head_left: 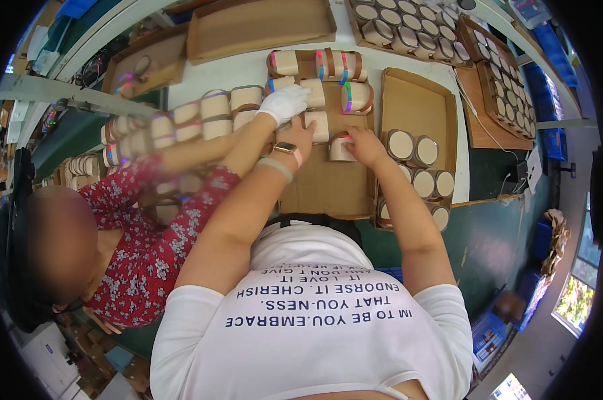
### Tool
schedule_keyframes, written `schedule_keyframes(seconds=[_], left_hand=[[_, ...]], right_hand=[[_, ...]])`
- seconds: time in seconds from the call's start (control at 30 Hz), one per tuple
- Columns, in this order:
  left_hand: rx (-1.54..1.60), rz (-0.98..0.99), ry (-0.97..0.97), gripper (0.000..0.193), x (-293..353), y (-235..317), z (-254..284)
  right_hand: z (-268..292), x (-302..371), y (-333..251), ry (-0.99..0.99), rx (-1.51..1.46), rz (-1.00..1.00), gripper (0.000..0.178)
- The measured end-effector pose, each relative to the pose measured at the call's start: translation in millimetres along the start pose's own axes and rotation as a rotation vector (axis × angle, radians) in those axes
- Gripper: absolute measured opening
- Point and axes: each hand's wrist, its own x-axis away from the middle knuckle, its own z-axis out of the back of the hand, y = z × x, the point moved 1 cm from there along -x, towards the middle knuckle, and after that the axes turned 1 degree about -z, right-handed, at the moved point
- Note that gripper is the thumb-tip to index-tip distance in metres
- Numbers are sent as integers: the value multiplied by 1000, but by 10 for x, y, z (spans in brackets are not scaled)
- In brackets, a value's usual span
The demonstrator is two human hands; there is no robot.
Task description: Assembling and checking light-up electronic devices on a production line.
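Observation:
Several cream cylinders with brown straps and glowing coloured rims, resembling small portable speakers, lie in a shallow cardboard tray (328, 190). My left hand (299, 139), with a watch on its wrist, is closed at the left end of one cream cylinder (317, 127) in the tray. Just right and nearer, my right hand (366, 144) grips another cream cylinder (340, 151) by its right end; its fingertips are partly hidden. A co-worker's white-gloved hand (283, 104) reaches in beside my left hand, over a further cream cylinder (313, 93). More lit cylinders (357, 98) lie at the tray's far side.
Right of the tray stands a cardboard box (418, 100) partly filled with upright round-topped cylinders (400, 145). Further boxes of cylinders (408, 40) sit at the far right. A bare cardboard tray (261, 30) lies at the back. At left, a co-worker in a red floral sleeve (201, 200) leans in.

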Motion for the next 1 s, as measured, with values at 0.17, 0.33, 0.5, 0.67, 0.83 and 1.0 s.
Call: schedule_keyframes(seconds=[0.17,0.33,0.5,0.67,0.83,1.0], left_hand=[[55,17,34,47,30,9,-39],[12,-17,31,51,58,32,-15],[58,-8,-2,55,76,44,40],[112,10,-16,43,91,31,95],[117,19,-35,43,96,43,131],[110,7,-19,45,65,18,83]], right_hand=[[14,178,-105,61,109,-84,55],[15,291,-147,122,66,-99,55],[-117,307,-76,212,87,-88,51],[-111,312,-139,287,6,-79,46],[-76,324,-204,322,-21,-48,45],[-87,351,-152,188,9,-138,40]])
